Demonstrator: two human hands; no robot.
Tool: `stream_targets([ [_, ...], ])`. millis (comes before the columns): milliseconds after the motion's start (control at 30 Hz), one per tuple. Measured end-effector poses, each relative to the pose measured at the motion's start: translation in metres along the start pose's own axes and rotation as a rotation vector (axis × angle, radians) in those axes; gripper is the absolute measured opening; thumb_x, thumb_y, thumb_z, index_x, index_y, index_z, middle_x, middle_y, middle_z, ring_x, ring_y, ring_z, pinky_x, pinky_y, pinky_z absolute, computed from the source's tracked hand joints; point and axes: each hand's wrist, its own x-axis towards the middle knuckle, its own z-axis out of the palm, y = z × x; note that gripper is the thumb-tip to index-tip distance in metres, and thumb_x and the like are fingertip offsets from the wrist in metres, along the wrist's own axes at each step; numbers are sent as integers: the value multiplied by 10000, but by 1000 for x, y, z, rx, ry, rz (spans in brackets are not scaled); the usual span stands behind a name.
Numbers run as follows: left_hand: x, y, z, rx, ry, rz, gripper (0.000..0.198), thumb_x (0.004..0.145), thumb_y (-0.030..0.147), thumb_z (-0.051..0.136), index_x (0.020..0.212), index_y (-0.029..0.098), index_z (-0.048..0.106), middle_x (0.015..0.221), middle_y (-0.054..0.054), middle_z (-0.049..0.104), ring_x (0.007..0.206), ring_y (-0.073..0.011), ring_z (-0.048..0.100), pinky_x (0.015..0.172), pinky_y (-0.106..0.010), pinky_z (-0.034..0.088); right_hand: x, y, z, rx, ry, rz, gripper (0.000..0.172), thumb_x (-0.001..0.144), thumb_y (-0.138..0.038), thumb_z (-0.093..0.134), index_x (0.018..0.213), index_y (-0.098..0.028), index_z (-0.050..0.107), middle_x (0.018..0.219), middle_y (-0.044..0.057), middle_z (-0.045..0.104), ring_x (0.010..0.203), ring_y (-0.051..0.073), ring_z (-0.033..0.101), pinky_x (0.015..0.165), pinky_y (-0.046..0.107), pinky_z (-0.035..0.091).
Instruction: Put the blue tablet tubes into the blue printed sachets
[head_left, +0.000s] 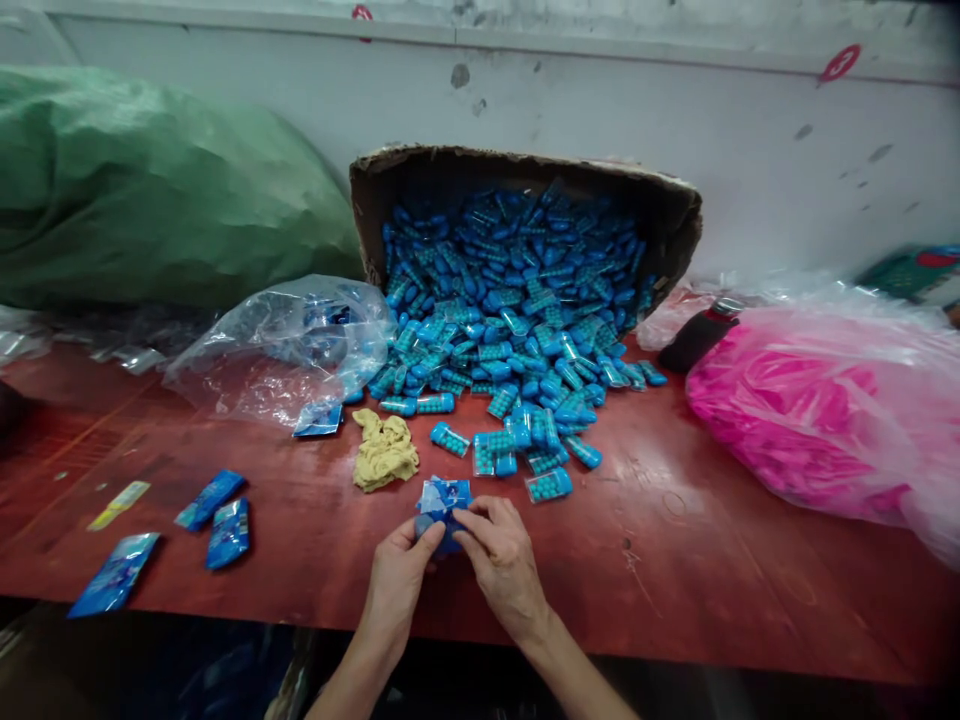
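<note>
Both of my hands meet at the front middle of a red table (712, 560). My left hand (399, 580) and my right hand (501, 555) pinch a small blue printed packet (442, 500) between thumbs and fingers, holding it just above the tabletop. Right behind it lies a spill of several small blue capsule-shaped cases (517, 340) pouring out of a tipped cardboard box (525, 175). A crumpled yellow cloth (385, 450) lies just left of the packet.
A clear plastic bag (277, 345) with blue items sits at left, a big green sack (150, 190) behind it. Several blue packets (225, 530) lie at the front left. A pink-filled plastic bag (817, 410) occupies the right, with a dark bottle (701, 335) beside it.
</note>
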Motion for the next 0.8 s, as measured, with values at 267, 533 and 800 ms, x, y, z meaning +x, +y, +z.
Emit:
stream_targets([
  [267,-2,-5,1,8,-18,-7,266,579,369,681,681,124,658,568,-5,641,507,-111,512,457,-203,378,7,7,6,797,-201,507,170,708,-306,604,673,-140,612,592,-28,547,543,103,469,557,225,391],
  [533,9,-17,10,-107,-46,-29,291,580,378,690,697,121,623,527,15,601,447,-96,486,401,-207,398,-3,4,19,471,-13,438,199,798,-286,472,631,-179,463,577,-45,445,539,97,395,494,201,321],
  [800,9,-13,16,-152,-104,-64,313,560,412,694,640,133,579,411,48,521,346,-73,407,344,-202,350,-9,0,29,432,76,459,239,829,-334,426,634,-199,401,559,-55,436,516,98,418,468,195,325],
])
